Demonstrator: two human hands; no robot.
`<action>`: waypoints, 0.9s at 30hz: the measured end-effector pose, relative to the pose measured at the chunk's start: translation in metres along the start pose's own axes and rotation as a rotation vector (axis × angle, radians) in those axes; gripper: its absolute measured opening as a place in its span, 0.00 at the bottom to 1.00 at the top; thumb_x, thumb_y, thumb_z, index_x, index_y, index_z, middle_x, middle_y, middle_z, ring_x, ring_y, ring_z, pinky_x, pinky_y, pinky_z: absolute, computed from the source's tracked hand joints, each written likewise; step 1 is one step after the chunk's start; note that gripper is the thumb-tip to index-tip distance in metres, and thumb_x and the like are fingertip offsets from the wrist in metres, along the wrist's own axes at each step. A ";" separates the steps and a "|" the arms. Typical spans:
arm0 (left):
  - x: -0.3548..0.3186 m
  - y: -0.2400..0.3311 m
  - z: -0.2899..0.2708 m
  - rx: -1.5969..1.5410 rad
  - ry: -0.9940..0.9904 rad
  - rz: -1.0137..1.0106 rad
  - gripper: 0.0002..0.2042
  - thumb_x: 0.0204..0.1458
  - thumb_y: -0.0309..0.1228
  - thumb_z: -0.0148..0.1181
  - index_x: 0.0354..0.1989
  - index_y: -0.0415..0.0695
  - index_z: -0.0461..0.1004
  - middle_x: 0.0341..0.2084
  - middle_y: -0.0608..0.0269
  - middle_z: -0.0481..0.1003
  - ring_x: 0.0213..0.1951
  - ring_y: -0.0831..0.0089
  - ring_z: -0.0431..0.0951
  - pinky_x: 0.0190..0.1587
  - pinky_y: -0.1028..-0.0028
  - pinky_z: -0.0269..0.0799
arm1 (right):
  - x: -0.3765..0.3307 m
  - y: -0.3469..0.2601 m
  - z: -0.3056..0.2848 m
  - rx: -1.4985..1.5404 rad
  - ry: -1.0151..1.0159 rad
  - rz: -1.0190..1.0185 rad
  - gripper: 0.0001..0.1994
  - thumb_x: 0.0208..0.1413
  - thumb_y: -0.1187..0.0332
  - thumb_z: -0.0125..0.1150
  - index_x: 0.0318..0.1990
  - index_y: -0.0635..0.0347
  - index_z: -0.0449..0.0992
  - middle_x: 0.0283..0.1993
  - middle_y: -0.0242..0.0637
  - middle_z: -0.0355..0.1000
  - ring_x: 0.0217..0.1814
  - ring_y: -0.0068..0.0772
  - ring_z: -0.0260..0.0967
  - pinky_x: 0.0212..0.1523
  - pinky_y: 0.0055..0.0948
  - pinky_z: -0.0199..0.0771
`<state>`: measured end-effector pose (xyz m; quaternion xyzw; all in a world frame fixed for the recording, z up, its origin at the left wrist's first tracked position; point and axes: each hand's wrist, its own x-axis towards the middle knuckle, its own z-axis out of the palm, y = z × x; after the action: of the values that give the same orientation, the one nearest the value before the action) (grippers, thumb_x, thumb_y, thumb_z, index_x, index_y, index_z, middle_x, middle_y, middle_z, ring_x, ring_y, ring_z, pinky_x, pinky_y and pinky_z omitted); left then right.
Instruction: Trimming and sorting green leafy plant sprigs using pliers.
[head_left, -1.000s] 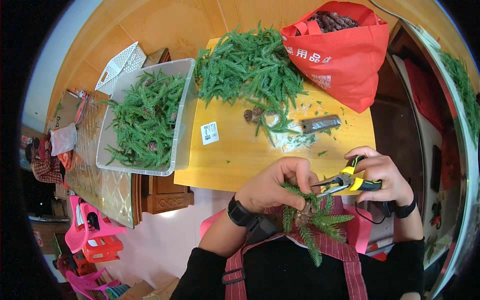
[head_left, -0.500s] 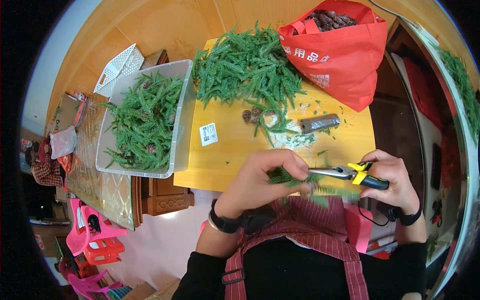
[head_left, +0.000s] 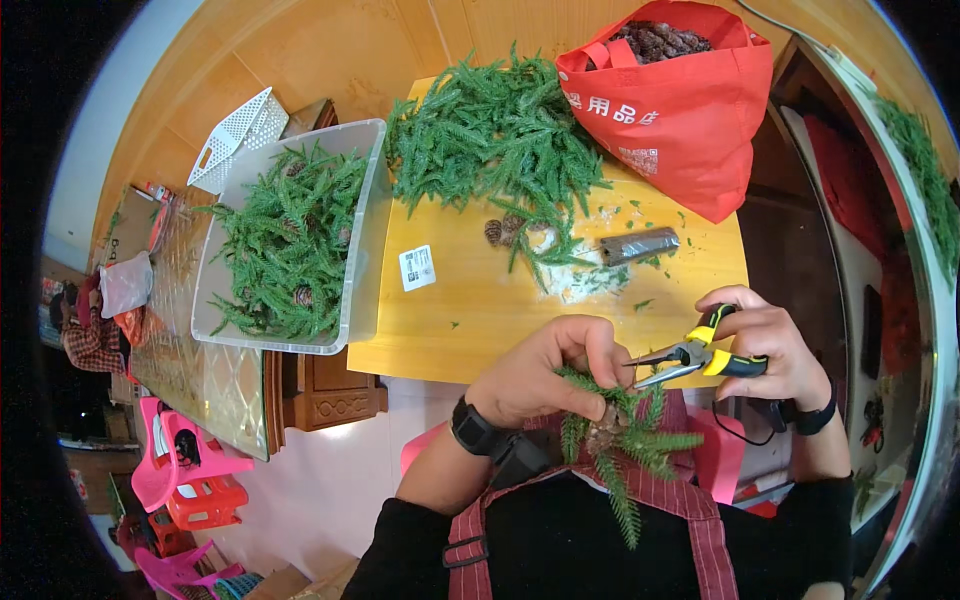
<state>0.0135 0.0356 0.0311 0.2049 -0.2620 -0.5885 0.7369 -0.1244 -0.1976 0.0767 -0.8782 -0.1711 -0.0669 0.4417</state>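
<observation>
My left hand (head_left: 560,375) pinches a green artificial pine sprig (head_left: 640,440) with a brown pine cone (head_left: 604,432) among its branches, held in front of my apron. Closed round the black and yellow handles of a pair of long-nose pliers (head_left: 690,356) is my right hand (head_left: 775,345). The jaws of the pliers are spread and their tips reach close to my left fingertips. Whether they touch the sprig's stem cannot be made out. On the yellow table (head_left: 420,335) ahead lie a heap of green pine sprigs (head_left: 490,130) and a few loose pine cones (head_left: 510,228).
A clear plastic bin (head_left: 372,240) of sprigs with cones stands at left, a white basket (head_left: 240,135) behind it. At back right is a red bag (head_left: 690,130) of cones. A dark wrapped bundle (head_left: 640,246) and a white label (head_left: 417,268) lie on the table. Pink stools (head_left: 165,455) stand lower left.
The sprig, blurred before, now hangs lower and shows its cone and spread branches. The pliers' jaws have parted and tilted. My left hand has shifted slightly down and right.
</observation>
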 end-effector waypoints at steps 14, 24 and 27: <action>0.005 -0.009 -0.005 -0.105 -0.192 -0.018 0.13 0.36 0.28 0.70 0.25 0.43 0.69 0.23 0.45 0.73 0.25 0.61 0.74 0.24 0.70 0.66 | 0.011 0.004 0.002 -0.091 -0.023 -0.103 0.18 0.34 0.55 0.71 0.17 0.55 0.66 0.35 0.39 0.75 0.49 0.48 0.64 0.46 0.42 0.63; 0.008 -0.013 -0.004 -0.155 -0.245 -0.026 0.13 0.36 0.29 0.70 0.25 0.43 0.69 0.24 0.46 0.73 0.26 0.61 0.74 0.26 0.69 0.68 | 0.016 0.000 -0.002 -0.148 0.001 -0.163 0.15 0.33 0.62 0.72 0.17 0.57 0.69 0.28 0.34 0.72 0.46 0.45 0.67 0.43 0.37 0.67; 0.008 -0.011 -0.006 -0.150 -0.239 -0.042 0.13 0.36 0.29 0.70 0.25 0.42 0.69 0.24 0.46 0.73 0.27 0.61 0.75 0.28 0.70 0.69 | 0.013 0.000 -0.001 -0.133 0.040 -0.146 0.14 0.33 0.61 0.72 0.19 0.57 0.71 0.25 0.32 0.72 0.43 0.43 0.68 0.40 0.35 0.68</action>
<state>0.0103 0.0256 0.0208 0.0834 -0.2988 -0.6417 0.7014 -0.1126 -0.1952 0.0808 -0.8891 -0.2211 -0.1275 0.3798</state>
